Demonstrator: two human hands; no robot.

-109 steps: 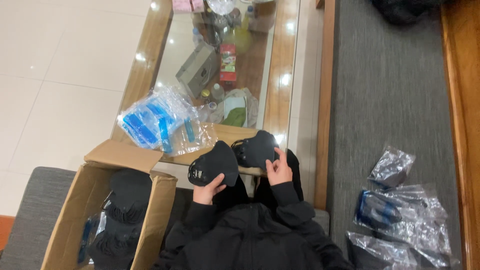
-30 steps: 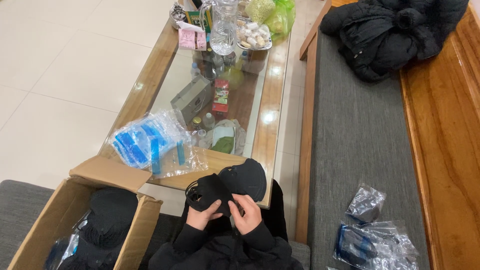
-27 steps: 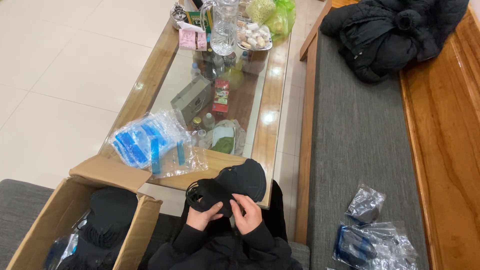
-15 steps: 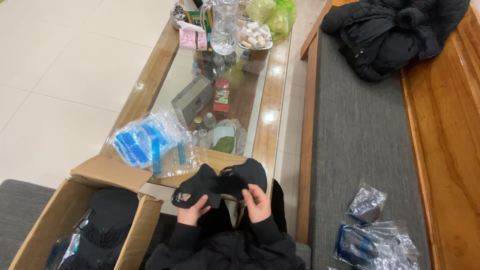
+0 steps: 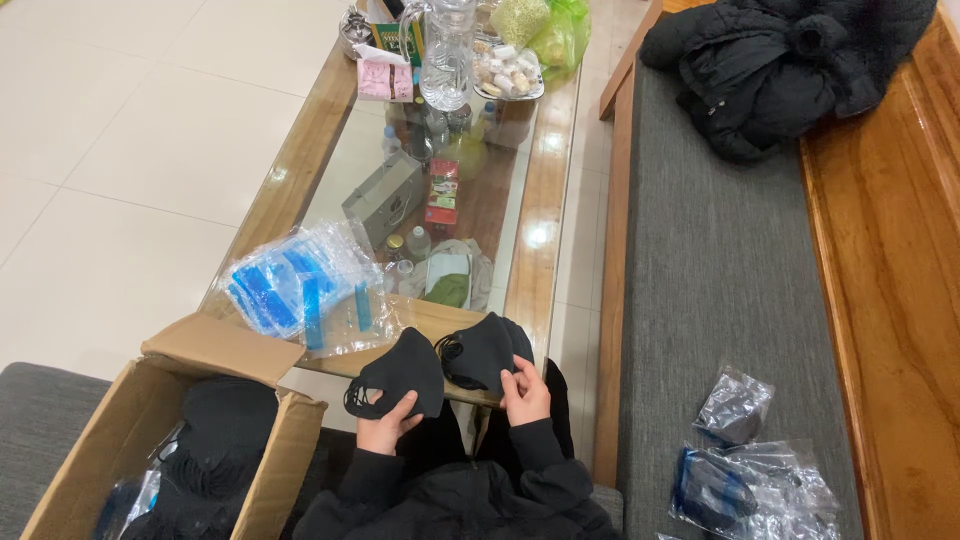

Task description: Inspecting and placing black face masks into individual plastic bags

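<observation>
Glass-topped coffee table (image 5: pixel 560 215), lower centre: left hand (image 5: pixel 385 428) and right hand (image 5: pixel 525 392) gripping black masks (image 5: pixel 400 372), (image 5: pixel 487 352), domed, long axes upright, slightly tilted.

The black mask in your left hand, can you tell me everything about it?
The black mask looks like soft, matte cloth, cupped into a rounded dome with a fold down the middle. Thin black ear loops dangle at its lower left edge. The left hand pinches its bottom edge, holding it up over the near edge of the glass-topped table. It sits beside a second black mask, seemingly just touching it.
</observation>
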